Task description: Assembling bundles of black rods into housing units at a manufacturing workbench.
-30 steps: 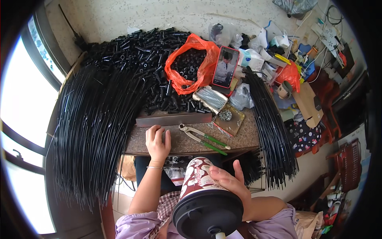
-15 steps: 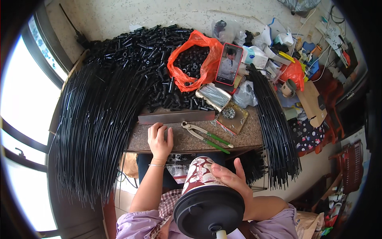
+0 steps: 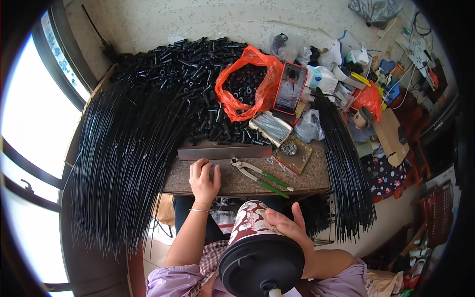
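My right hand point(image 3: 295, 230) is wrapped around a maroon-and-white paper cup point(image 3: 251, 218) close to me. The cup has a black lid point(image 3: 261, 268) with a pale straw point(image 3: 275, 292) and leans toward me. My left hand point(image 3: 204, 180) lies on the brown table point(image 3: 178, 175) near its front edge, empty, its fingers slightly bent and the thumb apart. Just beyond those fingers is a flat metal bar point(image 3: 225, 152). To that hand's right, pincers with green handles point(image 3: 262, 178) lie with their handles spread, not touched.
Long black rods point(image 3: 118, 163) hang over the table's left side, more black rods point(image 3: 344, 168) over its right. Behind are piled black tubular parts point(image 3: 170, 64), an orange bag point(image 3: 222, 94) of small parts, a propped phone point(image 3: 291, 88) and a box of thin metal pins point(image 3: 271, 126).
The whole view has shifted a little, so the table and its things sit slightly lower and further right. Both hands keep the same pose, and the cup stays in my right hand.
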A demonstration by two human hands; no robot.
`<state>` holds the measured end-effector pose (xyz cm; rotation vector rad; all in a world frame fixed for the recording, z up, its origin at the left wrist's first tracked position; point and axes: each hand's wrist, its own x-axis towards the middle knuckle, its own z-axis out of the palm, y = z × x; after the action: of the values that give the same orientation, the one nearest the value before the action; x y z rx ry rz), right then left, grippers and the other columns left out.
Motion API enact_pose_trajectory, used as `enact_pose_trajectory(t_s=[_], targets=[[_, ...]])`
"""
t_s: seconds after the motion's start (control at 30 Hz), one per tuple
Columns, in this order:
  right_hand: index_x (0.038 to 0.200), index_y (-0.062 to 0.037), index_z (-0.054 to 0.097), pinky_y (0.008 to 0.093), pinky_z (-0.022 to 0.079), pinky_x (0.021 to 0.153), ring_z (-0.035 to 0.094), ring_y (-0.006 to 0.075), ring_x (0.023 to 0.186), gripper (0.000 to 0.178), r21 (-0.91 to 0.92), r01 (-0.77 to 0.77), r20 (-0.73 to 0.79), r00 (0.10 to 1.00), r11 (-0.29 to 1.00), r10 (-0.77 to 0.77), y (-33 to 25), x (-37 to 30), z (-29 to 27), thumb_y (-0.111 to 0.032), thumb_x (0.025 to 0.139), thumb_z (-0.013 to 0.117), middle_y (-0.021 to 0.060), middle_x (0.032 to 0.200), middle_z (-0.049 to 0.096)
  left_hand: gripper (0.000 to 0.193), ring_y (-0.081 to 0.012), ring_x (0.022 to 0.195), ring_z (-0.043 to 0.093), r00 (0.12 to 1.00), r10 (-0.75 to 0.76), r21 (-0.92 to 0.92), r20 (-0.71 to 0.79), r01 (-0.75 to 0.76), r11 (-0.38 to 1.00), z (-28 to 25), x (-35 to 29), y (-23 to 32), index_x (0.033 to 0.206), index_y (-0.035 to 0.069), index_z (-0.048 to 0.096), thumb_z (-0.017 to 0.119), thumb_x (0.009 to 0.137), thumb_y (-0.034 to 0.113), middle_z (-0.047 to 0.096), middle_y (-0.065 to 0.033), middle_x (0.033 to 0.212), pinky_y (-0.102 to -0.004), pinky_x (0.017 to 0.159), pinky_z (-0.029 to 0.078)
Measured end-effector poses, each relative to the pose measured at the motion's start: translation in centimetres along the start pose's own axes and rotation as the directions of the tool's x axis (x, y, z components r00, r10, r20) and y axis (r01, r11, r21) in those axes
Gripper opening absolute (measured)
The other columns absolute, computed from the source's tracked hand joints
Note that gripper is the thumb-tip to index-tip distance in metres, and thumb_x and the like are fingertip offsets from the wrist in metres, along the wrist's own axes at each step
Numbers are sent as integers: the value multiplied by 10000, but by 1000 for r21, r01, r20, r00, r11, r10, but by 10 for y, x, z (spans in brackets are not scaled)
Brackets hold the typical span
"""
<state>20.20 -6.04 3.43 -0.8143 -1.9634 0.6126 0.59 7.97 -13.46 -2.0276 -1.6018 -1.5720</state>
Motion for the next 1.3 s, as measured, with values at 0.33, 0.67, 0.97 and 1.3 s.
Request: enact_pose_trajectory(t_s=[0.33,0.67,0.97,1.3], targets=[[1040,85,487,459,122,1076,537,309,1098,513,-4,-12,-73,997,1000,11,2,4,3,-295,731,638,228,1108,558,125,-297,806,532,1000,-8,6,5,7,1000,2,2,1,813,12,577,652,721,51,552,-126,906,-360,705,443],[1054,76,487,453,138,1074,535,301,1103,521,2,-26,-88,996,1000,26,2,1,5,-282,717,660,222,1106,565,133,-291,814,536,1000,-8,26,5,8,1000,0,0,1,813,13,581,659,714,55,552,-120,906,-359,705,447],[1082,82,461,460,133,1075,532,325,1102,516,45,8,-114,993,999,-3,5,4,7,-265,744,638,245,1108,559,137,-293,795,535,1000,0,18,-1,0,1000,0,2,0,815,16,579,660,711,52,554,-120,907,-356,689,444],[1240,57,348,442,11,1095,457,343,1186,689,74,-1,25,1000,997,-1,8,0,2,-214,726,718,272,1210,484,141,-288,799,531,1000,3,25,7,-3,1000,1,-1,0,806,18,575,666,710,66,546,-116,906,-358,692,448]])
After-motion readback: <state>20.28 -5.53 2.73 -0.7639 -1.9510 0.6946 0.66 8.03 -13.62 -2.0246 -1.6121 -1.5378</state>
